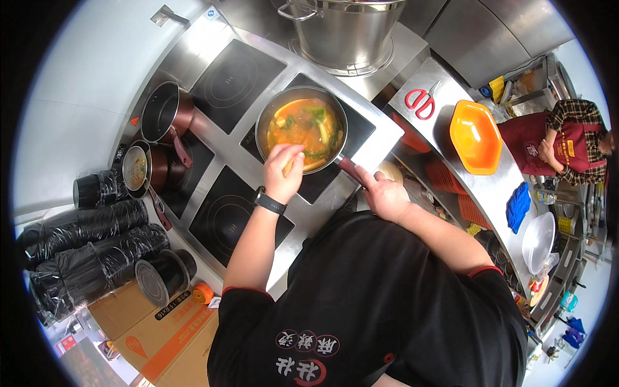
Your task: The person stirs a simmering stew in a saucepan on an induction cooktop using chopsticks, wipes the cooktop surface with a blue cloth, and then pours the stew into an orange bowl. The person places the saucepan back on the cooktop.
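Observation:
A dark-rimmed cooking pan (344,126) stands on an induction hob, holding orange-red soup (302,123) with green leaves and pale pieces. Over the pan's near edge, my left hand (284,167) pinches a thin yellowish utensil (288,167); its far end is hidden, so its exact kind is unclear. A black watch sits on that wrist. My right hand (387,196) holds the pan's maroon handle (351,170), index finger lying along it.
A large steel stockpot (346,36) stands behind. Two maroon pans (167,111) and a strainer (134,167) sit left. Right counter holds red scissors (423,102), an orange bowl (476,138), a blue cloth (518,207) and a clear bowl (537,242). Beyond it is a person (556,140) wearing an apron.

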Action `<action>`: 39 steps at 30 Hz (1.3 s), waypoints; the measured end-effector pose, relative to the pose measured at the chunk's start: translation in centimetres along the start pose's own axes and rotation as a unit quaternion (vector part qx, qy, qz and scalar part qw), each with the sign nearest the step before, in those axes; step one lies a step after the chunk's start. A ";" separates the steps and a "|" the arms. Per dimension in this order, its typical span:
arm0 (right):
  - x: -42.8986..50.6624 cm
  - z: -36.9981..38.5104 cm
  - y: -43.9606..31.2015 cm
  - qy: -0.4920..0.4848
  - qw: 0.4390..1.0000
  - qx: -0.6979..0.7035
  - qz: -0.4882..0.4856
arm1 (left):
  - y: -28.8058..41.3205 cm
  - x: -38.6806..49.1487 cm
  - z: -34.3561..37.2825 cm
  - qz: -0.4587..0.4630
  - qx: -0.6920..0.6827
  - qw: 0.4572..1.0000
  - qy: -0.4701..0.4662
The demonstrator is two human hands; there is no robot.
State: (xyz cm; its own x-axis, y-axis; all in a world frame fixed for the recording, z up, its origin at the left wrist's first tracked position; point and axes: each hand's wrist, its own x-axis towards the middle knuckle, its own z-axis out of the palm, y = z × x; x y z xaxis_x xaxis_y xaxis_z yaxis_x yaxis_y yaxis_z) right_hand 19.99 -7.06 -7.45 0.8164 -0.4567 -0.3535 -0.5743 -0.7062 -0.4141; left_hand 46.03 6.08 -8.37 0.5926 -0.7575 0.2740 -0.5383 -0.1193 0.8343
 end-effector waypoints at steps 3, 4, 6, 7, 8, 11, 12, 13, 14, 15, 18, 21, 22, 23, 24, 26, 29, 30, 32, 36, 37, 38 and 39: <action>0.0 0.1 0.0 0.003 1.000 -0.004 -0.001 | -0.8 1.3 -1.5 0.024 0.083 0.996 0.010; 0.0 0.1 0.0 0.005 1.000 -0.005 0.000 | -0.7 1.5 -2.2 0.031 0.111 0.993 0.010; -0.1 0.1 0.0 0.010 1.000 -0.005 -0.001 | 0.3 1.4 -3.8 0.026 0.159 0.987 -0.013; -0.1 0.1 -0.1 0.010 1.000 -0.006 0.000 | 1.0 1.2 -4.5 -0.005 0.188 0.982 -0.032; -0.1 0.1 -0.1 0.009 1.000 -0.008 -0.001 | 1.9 0.9 -5.1 0.001 0.203 0.978 -0.036; -0.1 -0.1 -0.1 -0.001 1.000 -0.011 0.003 | 4.7 -0.1 -6.3 -0.022 0.222 0.971 -0.082; -0.1 -0.2 -0.2 -0.004 1.000 -0.010 0.005 | 5.4 -0.4 -6.4 -0.015 0.201 0.975 -0.094; -0.1 -0.2 -0.2 -0.008 1.000 -0.008 0.007 | 6.1 -0.7 -6.3 -0.001 0.183 0.978 -0.103; -0.1 -0.3 -0.2 -0.010 1.000 -0.007 0.008 | 6.5 -1.1 -6.0 -0.027 0.157 0.980 -0.122; -0.1 -0.3 -0.3 -0.013 1.000 -0.006 0.009 | 6.7 -1.3 -5.6 -0.036 0.118 0.985 -0.124; 0.0 -0.4 -0.3 -0.021 1.000 -0.007 0.014 | 5.8 -1.0 -3.7 -0.006 0.053 0.991 -0.122; 0.0 -0.4 -0.4 -0.032 0.999 -0.002 0.012 | 4.0 0.4 -2.8 0.000 0.082 0.992 -0.095; 0.1 -0.6 -0.3 -0.034 0.999 0.000 0.015 | 3.7 0.9 -2.9 0.016 0.104 0.991 -0.083; 0.1 -0.7 -0.2 -0.033 0.999 -0.002 0.012 | 3.6 1.3 -3.1 0.033 0.105 0.991 -0.081; 0.0 -0.7 -0.2 -0.036 0.999 -0.004 0.011 | 3.7 1.5 -3.6 0.024 0.112 0.990 -0.086; 0.0 -0.7 -0.2 -0.040 0.999 -0.002 0.011 | 4.6 1.8 -4.6 -0.002 0.095 0.990 -0.100; 0.0 -0.7 -0.1 -0.044 0.999 0.008 0.017 | 5.9 2.4 -6.7 -0.020 0.071 0.995 -0.068; 0.0 -0.7 -0.1 -0.043 0.999 0.009 0.017 | 6.0 2.7 -7.4 -0.018 0.068 0.996 -0.046; 0.0 -0.6 -0.2 -0.041 0.999 0.008 0.016 | 5.1 3.9 -7.8 -0.090 0.035 0.995 -0.013; 0.0 -0.7 -0.2 -0.037 0.999 0.000 0.009 | 2.0 5.3 -6.0 -0.044 0.039 0.998 0.013; 0.0 -0.7 -0.2 -0.037 0.999 -0.002 0.010 | 1.5 5.2 -5.2 -0.034 0.054 0.998 0.009; 0.0 -0.7 -0.1 -0.036 0.999 0.000 0.007 | 1.2 4.9 -4.4 -0.068 0.063 0.996 -0.019; 0.0 -0.6 -0.1 -0.034 0.999 0.002 0.006 | 1.2 4.2 -3.8 -0.006 0.087 0.995 -0.039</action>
State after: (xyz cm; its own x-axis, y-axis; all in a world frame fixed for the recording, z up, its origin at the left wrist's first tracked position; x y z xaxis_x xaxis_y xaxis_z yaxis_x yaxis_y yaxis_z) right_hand 20.08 -7.29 -6.89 0.8030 -0.4277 -0.4151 -0.5851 -0.6986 -0.4119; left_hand 50.17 5.16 -4.42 0.5547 -0.8023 0.2205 -0.6307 -0.2326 0.7404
